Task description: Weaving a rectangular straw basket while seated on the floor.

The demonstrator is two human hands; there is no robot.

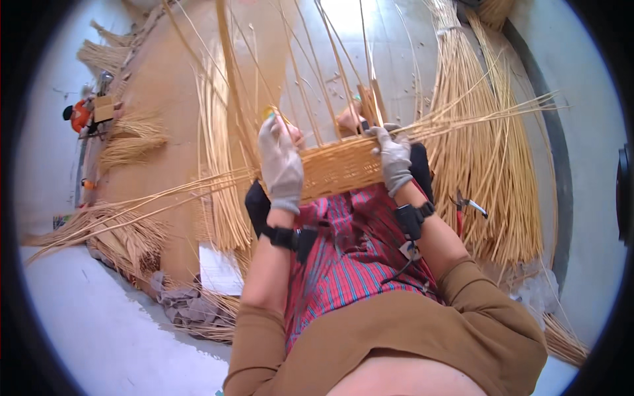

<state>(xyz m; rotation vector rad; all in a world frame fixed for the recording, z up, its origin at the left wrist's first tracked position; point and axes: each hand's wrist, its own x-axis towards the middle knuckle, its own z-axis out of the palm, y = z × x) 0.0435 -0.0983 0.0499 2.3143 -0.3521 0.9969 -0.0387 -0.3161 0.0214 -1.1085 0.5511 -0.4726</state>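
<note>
A half-woven wicker basket [340,170] rests over my lap, with tall upright canes [317,86] rising from its top edge. My left hand [281,165], in a pale glove, grips its left end, thumb side toward the weave. The gloved right hand [394,158] is closed on the top right corner, beside a flat dark brown stake [378,99]. Long loose canes stick out sideways past both hands, toward the left [165,188] and the right [489,112]. My fingertips are partly hidden by the canes and the weave.
Bundles of long canes lie on the right [475,165] and left [221,152] floor. Red-handled pliers [459,211] lie on the right bundle. Grey cloth [188,303] and a white paper sheet [220,269] are at lower left. A person in orange [80,117] sits far left.
</note>
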